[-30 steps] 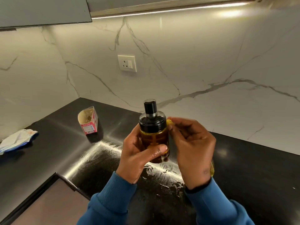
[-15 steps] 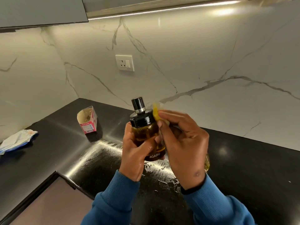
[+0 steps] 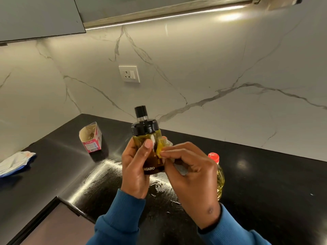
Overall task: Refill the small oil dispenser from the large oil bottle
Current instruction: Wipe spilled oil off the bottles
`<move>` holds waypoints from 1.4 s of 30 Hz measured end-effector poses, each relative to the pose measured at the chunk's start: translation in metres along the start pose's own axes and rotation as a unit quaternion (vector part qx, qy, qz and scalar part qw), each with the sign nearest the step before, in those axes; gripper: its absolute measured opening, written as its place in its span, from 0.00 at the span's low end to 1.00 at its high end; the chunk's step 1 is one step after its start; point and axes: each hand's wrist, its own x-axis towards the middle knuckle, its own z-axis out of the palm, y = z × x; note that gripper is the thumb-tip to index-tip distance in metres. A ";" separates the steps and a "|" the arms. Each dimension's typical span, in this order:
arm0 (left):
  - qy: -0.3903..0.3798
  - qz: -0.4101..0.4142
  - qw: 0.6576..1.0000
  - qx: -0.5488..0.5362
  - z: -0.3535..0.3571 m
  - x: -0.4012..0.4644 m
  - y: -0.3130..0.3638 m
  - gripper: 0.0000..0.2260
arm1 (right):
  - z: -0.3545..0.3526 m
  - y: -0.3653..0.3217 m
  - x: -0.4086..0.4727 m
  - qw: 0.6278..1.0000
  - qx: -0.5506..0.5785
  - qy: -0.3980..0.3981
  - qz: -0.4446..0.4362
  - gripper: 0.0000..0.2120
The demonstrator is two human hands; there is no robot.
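Note:
My left hand (image 3: 136,167) grips the small oil dispenser (image 3: 146,137) upright above the black counter; it is amber glass with a black cap and spout, and golden oil shows inside. My right hand (image 3: 190,175) pinches a small yellow oily wad of tissue (image 3: 161,146) against the dispenser's right side. The large oil bottle (image 3: 218,175), clear with yellow oil and a red cap, stands on the counter behind my right hand, mostly hidden by it.
The black counter (image 3: 265,183) has a wet oily smear (image 3: 159,188) under my hands. A torn red-and-white carton (image 3: 91,140) stands at back left. A crumpled white-and-blue packet (image 3: 15,161) lies at far left. A recessed cooktop edge (image 3: 58,200) sits at lower left. The marble wall carries a socket (image 3: 129,74).
My right hand slid down from the dispenser's cap to its side with the yellow wad. The large bottle's red cap has come into sight behind it.

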 end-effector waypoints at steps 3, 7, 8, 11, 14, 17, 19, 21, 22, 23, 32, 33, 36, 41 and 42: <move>-0.023 -0.017 1.000 -0.008 0.003 -0.002 -0.003 0.26 | 0.004 -0.006 0.016 0.999 -0.028 0.013 -0.044 0.06; -0.039 -0.026 0.999 0.004 0.008 -0.003 -0.003 0.26 | 0.006 0.004 0.038 0.996 -0.057 0.044 -0.054 0.05; -0.035 -0.024 0.999 0.004 0.008 -0.003 -0.003 0.27 | 0.006 0.008 0.039 0.996 -0.059 0.044 -0.048 0.05; 0.002 -0.015 1.000 0.001 0.006 0.005 0.000 0.31 | 0.006 0.018 0.028 0.998 -0.043 0.025 -0.026 0.06; 0.029 -0.003 1.000 -0.006 0.001 0.014 0.000 0.34 | 0.006 0.023 0.011 0.999 -0.037 -0.004 -0.005 0.07; 0.036 0.011 0.999 -0.005 -0.001 0.018 -0.001 0.35 | 0.007 0.019 0.004 0.998 -0.045 -0.024 -0.023 0.07; 0.031 0.014 0.999 -0.003 0.003 0.016 -0.003 0.36 | 0.009 0.013 0.007 0.997 -0.048 -0.030 -0.051 0.07; 0.021 0.006 1.000 -0.016 0.007 0.012 -0.006 0.38 | 0.010 0.010 0.015 0.996 -0.054 -0.024 -0.071 0.06; 0.016 0.003 1.000 -0.023 0.008 0.011 -0.007 0.38 | 0.010 0.009 0.021 0.996 -0.055 -0.017 -0.073 0.05; 0.009 0.002 1.000 -0.021 0.009 0.009 -0.007 0.37 | 0.010 0.011 0.026 0.996 -0.054 -0.008 -0.069 0.05; 0.027 0.021 0.999 0.003 0.001 0.016 0.004 0.34 | 0.005 0.022 0.016 0.998 -0.055 -0.007 0.000 0.06; 0.030 0.023 0.999 0.010 -0.001 0.017 0.004 0.34 | 0.006 0.021 0.012 0.998 -0.058 -0.012 -0.005 0.06; 0.046 0.012 0.999 -0.003 0.001 0.016 0.005 0.38 | 0.009 0.012 0.008 0.998 -0.056 -0.025 -0.033 0.05; 0.035 -0.018 0.998 -0.050 0.010 0.009 0.001 0.31 | 0.013 0.003 0.029 0.994 -0.079 -0.009 -0.080 0.03; 0.037 -0.031 0.998 -0.040 0.011 0.008 0.001 0.33 | 0.014 0.004 0.035 0.994 -0.081 0.000 -0.078 0.04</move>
